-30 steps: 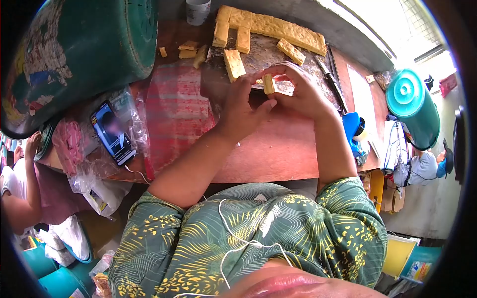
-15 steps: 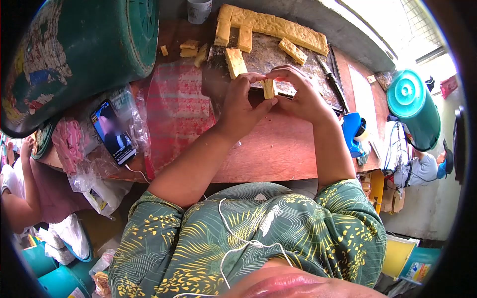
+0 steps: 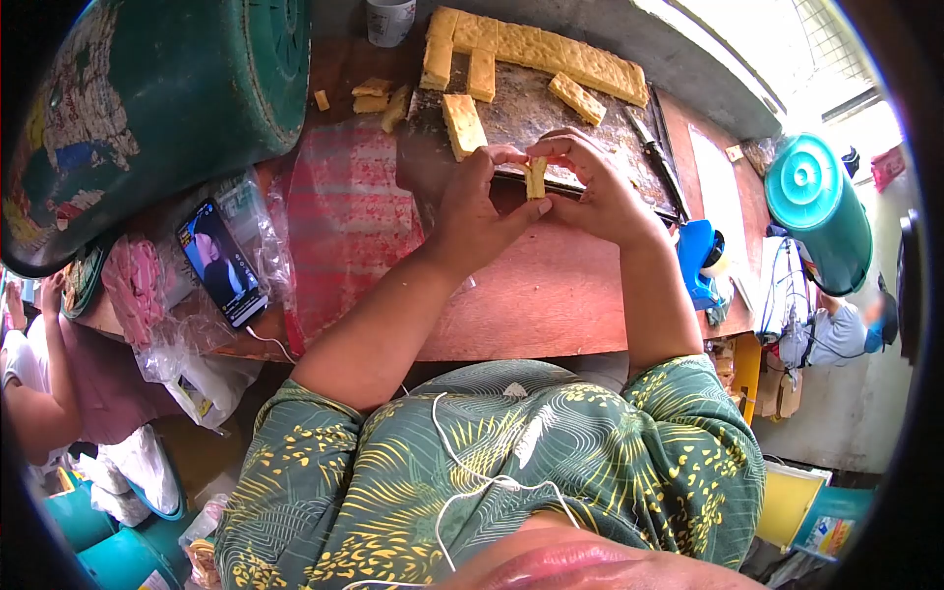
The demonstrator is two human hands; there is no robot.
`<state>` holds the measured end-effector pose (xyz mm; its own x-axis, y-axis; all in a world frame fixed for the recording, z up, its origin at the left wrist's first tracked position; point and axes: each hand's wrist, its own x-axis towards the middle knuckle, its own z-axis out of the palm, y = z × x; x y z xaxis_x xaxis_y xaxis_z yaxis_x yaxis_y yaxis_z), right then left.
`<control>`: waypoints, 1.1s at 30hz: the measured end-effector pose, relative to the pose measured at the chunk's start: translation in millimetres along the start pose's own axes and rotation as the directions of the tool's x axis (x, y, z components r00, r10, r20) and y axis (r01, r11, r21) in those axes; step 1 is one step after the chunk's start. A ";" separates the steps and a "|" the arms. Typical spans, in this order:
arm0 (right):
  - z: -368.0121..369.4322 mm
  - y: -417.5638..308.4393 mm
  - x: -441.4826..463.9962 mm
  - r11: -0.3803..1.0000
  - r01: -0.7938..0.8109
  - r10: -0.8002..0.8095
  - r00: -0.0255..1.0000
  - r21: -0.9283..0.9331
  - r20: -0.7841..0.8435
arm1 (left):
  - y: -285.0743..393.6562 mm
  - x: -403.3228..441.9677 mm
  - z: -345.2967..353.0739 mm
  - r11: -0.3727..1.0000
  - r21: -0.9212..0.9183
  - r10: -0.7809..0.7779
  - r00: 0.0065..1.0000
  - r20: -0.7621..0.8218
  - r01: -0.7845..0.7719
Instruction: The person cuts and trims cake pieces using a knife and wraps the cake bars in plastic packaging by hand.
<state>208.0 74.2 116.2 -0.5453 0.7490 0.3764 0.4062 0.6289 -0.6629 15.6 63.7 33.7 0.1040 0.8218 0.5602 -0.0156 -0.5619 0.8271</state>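
Between my hands, just past the table's front half, is a small piece of yellow cake (image 3: pixel 536 179). My left hand (image 3: pixel 489 202) pinches it from the left with thumb and fingers, and my right hand (image 3: pixel 593 192) pinches it from the right. The piece's top appears parted into a V, wider above than below. Behind my hands lies a dark baking tray (image 3: pixel 536 108). On it rest a long cut slab of cake (image 3: pixel 551 47), a loose bar (image 3: pixel 577 98) and a thicker block (image 3: pixel 463 126) near my left fingers.
A knife (image 3: pixel 661 162) lies along the tray's right edge. Left are cake scraps (image 3: pixel 372 96), a red-striped plastic sheet (image 3: pixel 349 221), a phone (image 3: pixel 222 262) and a large green drum (image 3: pixel 167 118). A blue tape dispenser (image 3: pixel 696 264) sits right. Other people are at both sides.
The top of the cake piece in my hands has parted wider into a V. My hands stay in nearly the same place.
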 end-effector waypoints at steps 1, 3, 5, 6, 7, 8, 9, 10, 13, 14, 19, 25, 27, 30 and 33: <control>0.3 -0.2 0.2 0.999 -0.003 0.003 1.000 0.037 0.004 | 3.6 -0.4 -1.6 1.000 -0.003 -0.025 0.999 0.026 0.025; 0.8 0.7 -0.7 0.994 -0.023 0.024 1.000 0.111 -0.005 | 11.0 -0.6 -4.5 0.997 -0.008 -0.075 0.994 0.078 0.076; 2.2 3.6 -3.2 0.981 -0.057 0.063 0.998 0.186 -0.027 | 10.7 -0.5 -5.4 0.998 0.005 -0.065 0.994 0.087 0.064; 1.1 1.9 -3.8 0.976 -0.085 0.088 0.996 0.199 -0.010 | 10.6 -0.4 -5.4 0.998 0.011 -0.059 0.994 0.091 0.058; -0.7 -1.2 -4.0 0.971 -0.113 0.114 0.993 0.212 0.007 | 8.6 -0.8 -4.7 0.998 0.007 -0.062 0.994 0.091 0.062; -2.0 -3.3 -4.1 0.964 -0.142 0.139 0.990 0.224 0.025 | 5.3 -1.8 -3.5 0.998 0.003 -0.066 0.994 0.090 0.066; -2.7 -4.1 -4.2 0.954 -0.160 0.157 0.987 0.253 0.032 | 6.1 -1.2 -3.0 0.998 -0.001 -0.069 0.994 0.089 0.070; -3.2 -4.6 -4.5 0.943 -0.179 0.175 0.984 0.281 0.040 | 7.5 -1.4 -2.7 0.995 0.009 -0.100 0.991 0.092 0.100; -3.8 -2.6 -6.1 0.908 -0.219 0.210 0.976 0.356 0.064 | 16.1 -0.2 -3.7 0.984 0.027 -0.176 0.978 0.114 0.174; -3.5 -1.2 -6.6 0.896 -0.229 0.218 0.973 0.380 0.072 | 18.5 0.7 -4.8 0.982 0.027 -0.191 0.973 0.132 0.189; -1.1 0.8 -7.4 0.849 -0.247 0.231 0.969 0.466 0.091 | 26.1 3.7 -5.0 0.949 -0.084 -0.283 0.941 0.187 0.303; 0.6 0.1 -8.1 0.839 -0.245 0.225 0.969 0.486 0.099 | 22.1 3.1 -1.9 0.919 -0.206 -0.301 0.936 0.184 0.336; 0.8 2.7 -8.8 0.837 -0.243 0.219 0.970 0.491 0.106 | 13.8 2.0 -0.6 0.930 -0.227 -0.252 0.951 0.178 0.289; 0.6 4.3 -9.5 0.833 -0.247 0.217 0.969 0.496 0.119 | 12.3 0.7 -2.8 0.919 -0.208 -0.287 0.930 0.230 0.336; 1.2 6.0 -10.6 0.836 -0.231 0.199 0.973 0.498 0.116 | 17.8 1.6 -3.6 0.898 -0.197 -0.344 0.908 0.239 0.392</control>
<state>215.4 69.8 107.4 -0.5344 0.8301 0.1592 0.1005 0.2494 -0.9632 11.9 55.3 49.5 0.3373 0.9169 0.2133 -0.1693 -0.1638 0.9719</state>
